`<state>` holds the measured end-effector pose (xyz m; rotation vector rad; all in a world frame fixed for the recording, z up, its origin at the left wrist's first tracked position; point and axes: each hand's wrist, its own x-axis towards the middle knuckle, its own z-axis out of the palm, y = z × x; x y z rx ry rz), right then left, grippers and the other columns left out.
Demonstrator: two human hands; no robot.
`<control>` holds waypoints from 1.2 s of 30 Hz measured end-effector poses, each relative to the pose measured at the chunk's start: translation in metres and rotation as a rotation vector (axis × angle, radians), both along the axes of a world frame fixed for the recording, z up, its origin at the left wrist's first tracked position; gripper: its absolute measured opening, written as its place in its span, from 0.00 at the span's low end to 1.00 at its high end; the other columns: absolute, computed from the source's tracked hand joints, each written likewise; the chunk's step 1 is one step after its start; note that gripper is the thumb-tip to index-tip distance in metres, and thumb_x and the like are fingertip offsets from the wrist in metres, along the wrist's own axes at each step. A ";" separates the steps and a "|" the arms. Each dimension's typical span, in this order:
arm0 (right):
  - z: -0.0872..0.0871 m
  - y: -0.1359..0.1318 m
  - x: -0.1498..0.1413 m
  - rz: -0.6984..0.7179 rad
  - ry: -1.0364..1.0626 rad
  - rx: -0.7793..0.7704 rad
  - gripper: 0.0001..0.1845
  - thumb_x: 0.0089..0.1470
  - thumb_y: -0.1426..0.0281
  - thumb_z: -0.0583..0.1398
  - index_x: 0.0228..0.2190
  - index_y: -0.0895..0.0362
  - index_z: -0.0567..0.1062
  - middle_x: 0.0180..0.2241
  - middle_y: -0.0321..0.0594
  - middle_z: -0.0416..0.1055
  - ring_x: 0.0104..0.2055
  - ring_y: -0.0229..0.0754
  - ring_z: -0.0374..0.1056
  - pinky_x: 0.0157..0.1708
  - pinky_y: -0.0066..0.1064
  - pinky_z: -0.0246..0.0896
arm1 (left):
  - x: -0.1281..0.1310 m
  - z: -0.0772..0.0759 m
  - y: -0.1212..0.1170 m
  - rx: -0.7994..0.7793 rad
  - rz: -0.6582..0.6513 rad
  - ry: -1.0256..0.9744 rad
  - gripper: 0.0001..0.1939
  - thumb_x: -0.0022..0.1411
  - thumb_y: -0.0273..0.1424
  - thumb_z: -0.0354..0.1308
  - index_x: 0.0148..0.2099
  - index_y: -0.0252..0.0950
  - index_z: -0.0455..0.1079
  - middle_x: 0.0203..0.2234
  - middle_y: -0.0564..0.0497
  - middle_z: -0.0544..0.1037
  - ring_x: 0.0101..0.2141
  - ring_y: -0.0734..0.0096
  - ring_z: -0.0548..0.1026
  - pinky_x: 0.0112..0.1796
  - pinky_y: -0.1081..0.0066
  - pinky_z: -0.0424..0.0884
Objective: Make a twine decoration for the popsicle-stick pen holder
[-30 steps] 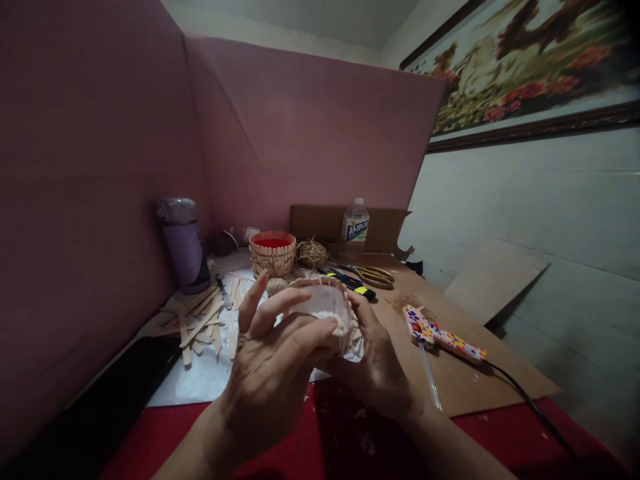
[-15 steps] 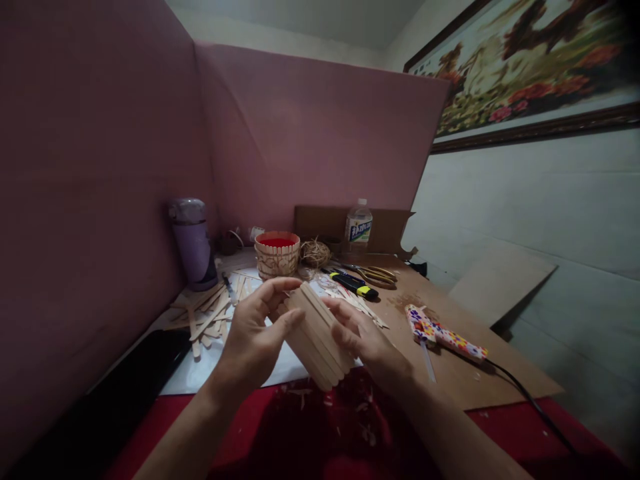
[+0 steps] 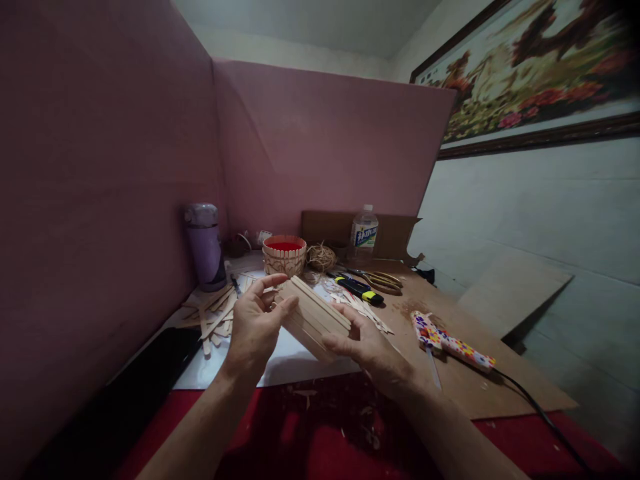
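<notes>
A small container clad in wooden craft sticks [image 3: 313,315] lies on its side between both my hands, above the white sheet [image 3: 293,357]. My left hand [image 3: 255,327] grips its left end, thumb and fingers curled round it. My right hand [image 3: 363,343] holds the lower right end from below. Loose craft sticks [image 3: 213,313] lie scattered to the left of my left hand.
A finished stick basket with a red inside [image 3: 284,255], a twine ball [image 3: 321,257], a water bottle [image 3: 363,233] and a purple flask [image 3: 205,247] stand at the back. Scissors [image 3: 383,280], a yellow-black cutter [image 3: 357,289] and a flowered glue gun [image 3: 450,341] with its cord lie on brown cardboard at right. Pink boards wall the left and back.
The container was turned from its white open mouth facing me to lying on its side with the stick wall showing. Both hands shifted along it and lifted slightly.
</notes>
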<state>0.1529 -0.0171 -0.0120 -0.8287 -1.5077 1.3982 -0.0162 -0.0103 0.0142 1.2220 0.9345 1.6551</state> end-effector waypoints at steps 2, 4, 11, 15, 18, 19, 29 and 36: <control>0.001 0.000 0.001 -0.013 0.021 -0.031 0.32 0.41 0.62 0.64 0.48 0.55 0.64 0.39 0.42 0.70 0.39 0.43 0.67 0.33 0.33 0.65 | -0.001 0.000 0.001 0.024 -0.016 0.021 0.22 0.46 0.34 0.63 0.45 0.33 0.66 0.26 0.51 0.76 0.27 0.73 0.72 0.28 0.74 0.66; 0.001 0.001 0.001 -0.025 0.031 -0.044 0.31 0.41 0.62 0.64 0.48 0.55 0.65 0.39 0.42 0.70 0.39 0.44 0.67 0.33 0.33 0.65 | -0.002 -0.001 0.003 0.064 0.000 0.057 0.19 0.50 0.35 0.60 0.44 0.34 0.66 0.28 0.50 0.76 0.29 0.72 0.72 0.30 0.74 0.66; 0.003 -0.001 -0.002 -0.076 0.087 -0.031 0.29 0.39 0.63 0.64 0.45 0.57 0.67 0.35 0.41 0.70 0.36 0.43 0.66 0.35 0.35 0.63 | -0.005 0.000 0.000 0.112 0.015 0.280 0.13 0.52 0.33 0.58 0.41 0.34 0.68 0.27 0.52 0.73 0.28 0.74 0.69 0.29 0.75 0.63; 0.004 -0.002 -0.002 -0.062 0.107 -0.015 0.28 0.37 0.64 0.65 0.43 0.57 0.68 0.37 0.41 0.69 0.38 0.44 0.65 0.37 0.35 0.62 | -0.004 0.000 0.000 0.087 -0.076 0.154 0.18 0.50 0.31 0.59 0.45 0.35 0.63 0.27 0.52 0.74 0.28 0.74 0.70 0.29 0.75 0.64; 0.004 -0.002 -0.003 -0.086 0.125 -0.018 0.28 0.37 0.65 0.65 0.43 0.56 0.67 0.37 0.41 0.69 0.39 0.44 0.65 0.36 0.33 0.62 | -0.002 0.000 0.001 0.099 -0.070 0.068 0.24 0.48 0.29 0.60 0.48 0.34 0.60 0.23 0.55 0.72 0.29 0.74 0.71 0.32 0.74 0.65; 0.004 -0.002 -0.004 -0.086 0.132 -0.017 0.27 0.37 0.65 0.65 0.43 0.56 0.67 0.37 0.40 0.69 0.39 0.43 0.65 0.36 0.33 0.61 | -0.002 0.001 0.001 0.109 -0.056 0.063 0.25 0.48 0.28 0.61 0.49 0.34 0.60 0.21 0.56 0.71 0.29 0.74 0.71 0.33 0.74 0.65; 0.002 0.001 0.000 -0.044 0.098 -0.027 0.34 0.36 0.66 0.67 0.47 0.54 0.64 0.40 0.41 0.69 0.42 0.45 0.64 0.37 0.33 0.61 | 0.000 -0.001 0.001 0.143 -0.019 0.005 0.28 0.46 0.25 0.61 0.52 0.34 0.63 0.28 0.52 0.74 0.30 0.76 0.71 0.32 0.76 0.65; -0.001 0.004 0.003 -0.011 0.146 0.001 0.31 0.39 0.69 0.65 0.47 0.53 0.64 0.41 0.40 0.68 0.44 0.45 0.63 0.38 0.32 0.61 | 0.000 -0.001 0.000 0.152 0.009 0.126 0.24 0.48 0.27 0.60 0.50 0.37 0.65 0.28 0.53 0.74 0.29 0.75 0.70 0.31 0.76 0.64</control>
